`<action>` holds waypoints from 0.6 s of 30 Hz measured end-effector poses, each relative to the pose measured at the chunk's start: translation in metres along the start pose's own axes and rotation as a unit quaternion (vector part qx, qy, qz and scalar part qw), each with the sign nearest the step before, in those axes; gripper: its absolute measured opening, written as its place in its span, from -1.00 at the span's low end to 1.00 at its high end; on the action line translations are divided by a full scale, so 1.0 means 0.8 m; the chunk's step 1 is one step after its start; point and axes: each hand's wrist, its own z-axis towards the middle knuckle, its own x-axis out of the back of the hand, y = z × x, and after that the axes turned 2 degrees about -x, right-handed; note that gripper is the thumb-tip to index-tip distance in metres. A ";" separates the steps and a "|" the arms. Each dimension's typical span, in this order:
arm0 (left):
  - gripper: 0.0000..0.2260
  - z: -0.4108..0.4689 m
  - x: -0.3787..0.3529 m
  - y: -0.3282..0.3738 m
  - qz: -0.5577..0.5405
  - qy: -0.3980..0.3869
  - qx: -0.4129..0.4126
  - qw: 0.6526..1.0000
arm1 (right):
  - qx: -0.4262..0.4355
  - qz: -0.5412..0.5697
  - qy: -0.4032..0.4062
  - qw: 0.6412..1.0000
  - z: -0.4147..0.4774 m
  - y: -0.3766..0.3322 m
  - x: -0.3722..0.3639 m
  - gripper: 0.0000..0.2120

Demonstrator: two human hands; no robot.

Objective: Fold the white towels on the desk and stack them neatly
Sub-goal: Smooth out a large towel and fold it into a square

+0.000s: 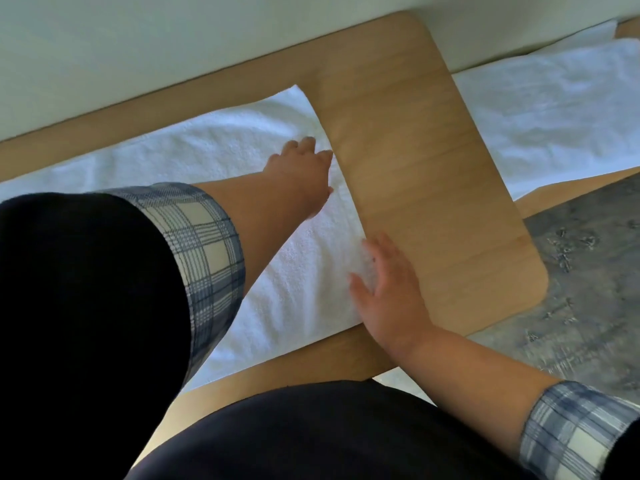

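A white towel (173, 161) of soft loop cloth lies flat along the wooden desk (304, 362). A smooth wooden board (426, 188) with rounded corners lies across the towel. The left hand (301, 171) touches the long edge of the board with its fingers close together. The right hand (388, 289) rests flat at the same edge, fingers a little spread. A second white towel (554, 112) lies toward the right end of the desk.

The towel (284, 271) is soft white cloth — fuzzy, with tiny bumps; the board (415, 168) is pale wood with fine lines, smooth and not shiny; the desk (311, 362) looks the same; the floor (588, 271) is grey and speckled, like stone.
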 end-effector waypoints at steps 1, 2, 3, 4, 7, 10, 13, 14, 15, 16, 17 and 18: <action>-0.51 -0.004 0.004 -0.001 -0.019 0.024 0.016 0.999 | -0.062 0.102 0.036 0.992 0.005 -0.011 0.004 -0.44; -0.56 -0.010 0.006 -0.002 -0.059 0.040 0.042 0.997 | -0.114 0.176 0.043 0.977 0.013 -0.023 0.009 -0.43; -0.59 -0.020 0.006 -0.005 -0.112 0.041 0.069 0.990 | -0.145 0.204 0.036 0.968 0.023 -0.034 0.014 -0.41; -0.62 -0.032 0.003 -0.006 -0.163 0.030 0.088 0.982 | -0.156 0.201 0.020 0.967 0.035 -0.041 0.018 -0.40; -0.67 -0.072 -0.009 -0.008 -0.259 -0.011 0.085 0.962 | -0.170 0.162 -0.031 0.972 0.068 -0.059 0.032 -0.43; -0.62 -0.104 -0.020 -0.009 -0.308 -0.026 0.081 0.948 | -0.172 0.075 -0.092 0.978 0.090 -0.076 0.038 -0.61; -0.55 -0.125 -0.029 -0.010 -0.355 -0.035 0.081 0.931 | -0.157 0.055 -0.125 0.978 0.094 -0.088 0.036 -0.76; -0.51 -0.132 -0.031 -0.010 -0.379 -0.035 0.085 0.921 | -0.158 0.085 -0.131 0.975 0.093 -0.092 0.034 -0.75; -0.46 -0.138 -0.032 -0.010 -0.403 -0.036 0.089 0.910 | -0.167 0.128 -0.133 0.969 0.091 -0.095 0.031 -0.72; -0.39 -0.145 -0.033 -0.010 -0.424 -0.037 0.090 0.901 | -0.190 0.178 -0.131 0.957 0.087 -0.101 0.029 -0.68; -0.31 -0.152 -0.033 -0.009 -0.440 -0.035 0.091 0.893 | -0.222 0.232 -0.130 0.938 0.086 -0.107 0.027 -0.66; -0.24 -0.159 -0.034 -0.006 -0.454 -0.030 0.090 0.886 | -0.254 0.291 -0.137 0.912 0.085 -0.114 0.025 -0.69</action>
